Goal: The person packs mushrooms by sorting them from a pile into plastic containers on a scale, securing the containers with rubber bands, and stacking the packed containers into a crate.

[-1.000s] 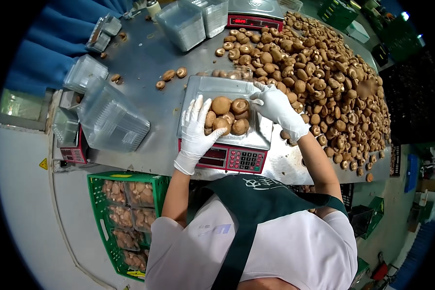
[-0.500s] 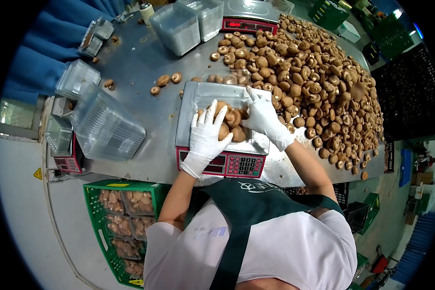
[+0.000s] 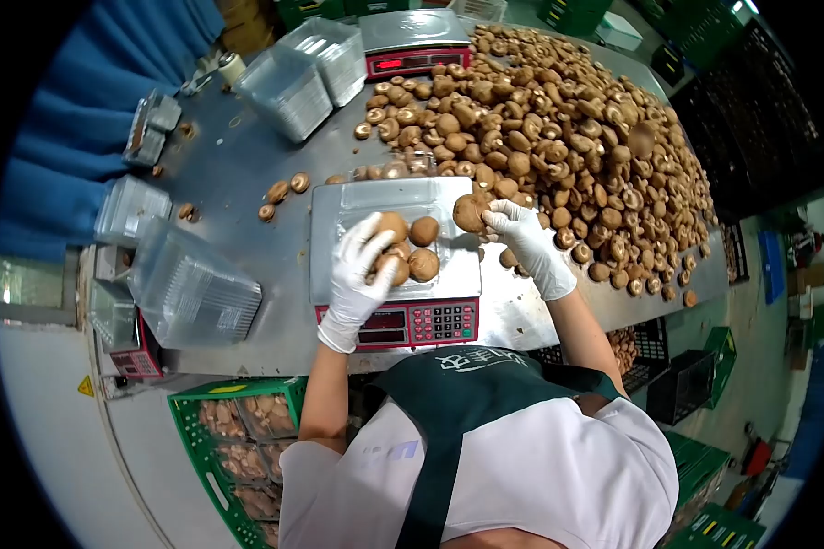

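Observation:
My right hand point(image 3: 526, 240), in a white glove, pinches a large brown shiitake mushroom point(image 3: 470, 213) just off the scale's right edge. My left hand point(image 3: 355, 279), gloved too, curls its fingers round a shiitake mushroom point(image 3: 395, 269) at the left side of a clear plastic tray point(image 3: 403, 195). Several more shiitakes point(image 3: 424, 231) lie in that tray, caps mostly up. Under it is a digital scale point(image 3: 321, 233) with a red keypad front point(image 3: 443, 322). The left fingers partly cover the mushrooms there.
A big heap of shiitakes point(image 3: 577, 156) spreads over the metal table point(image 3: 275, 247) at right. Stacked clear trays point(image 3: 288, 91) and a second scale point(image 3: 417, 59) stand behind. More trays point(image 3: 192, 288) lie left. A green crate point(image 3: 206, 439) of packed trays sits below.
My right hand has drawn back right out of the tray and now holds a mushroom. My left hand stays over the tray's left side. The view has shifted slightly.

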`<state>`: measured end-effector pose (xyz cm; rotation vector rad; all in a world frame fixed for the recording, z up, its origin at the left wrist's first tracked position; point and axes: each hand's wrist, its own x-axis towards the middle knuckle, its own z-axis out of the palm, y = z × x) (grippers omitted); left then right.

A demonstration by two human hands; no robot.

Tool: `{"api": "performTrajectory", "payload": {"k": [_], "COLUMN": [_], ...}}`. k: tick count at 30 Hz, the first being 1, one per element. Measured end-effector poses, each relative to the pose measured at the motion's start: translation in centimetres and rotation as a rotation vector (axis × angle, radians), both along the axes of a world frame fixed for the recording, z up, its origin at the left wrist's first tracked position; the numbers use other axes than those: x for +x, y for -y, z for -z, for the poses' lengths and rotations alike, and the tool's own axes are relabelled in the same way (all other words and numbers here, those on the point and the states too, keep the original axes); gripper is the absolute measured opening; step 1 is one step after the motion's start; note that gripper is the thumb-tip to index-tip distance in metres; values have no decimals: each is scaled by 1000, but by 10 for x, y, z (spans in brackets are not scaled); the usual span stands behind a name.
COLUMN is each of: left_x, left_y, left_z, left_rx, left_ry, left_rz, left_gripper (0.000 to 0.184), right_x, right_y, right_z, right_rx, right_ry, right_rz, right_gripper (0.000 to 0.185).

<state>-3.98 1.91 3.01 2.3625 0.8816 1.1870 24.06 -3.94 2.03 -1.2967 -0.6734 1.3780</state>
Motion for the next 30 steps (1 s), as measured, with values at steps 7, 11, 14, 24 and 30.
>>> {"api": "performTrajectory", "payload": {"k": [7,11,14,24,30], "left_x": [-14,-32,-44,-47,-49], "left_y": [-13,-17,-19,-5,19], "left_z": [-8,5,21,17,12], "left_rx": [-195,-423,-497,-499,-581], "left_ry": [114,255,279,277,307], "left_rz": [-275,-350,-350,-477,-547], "left_gripper": [24,23,22,23,25], "right_x": [63,132,180,142,82], "right_y": [112,219,283,149,26], "right_z": [-8,14,34,53,83], "right_rx": [-132,-430,-815,-315,175], "right_ry": [447,598,1054,1253,1602], "right_rz": [88,157,28,52,-287], "right_gripper": [25,24,27,32,51]}}
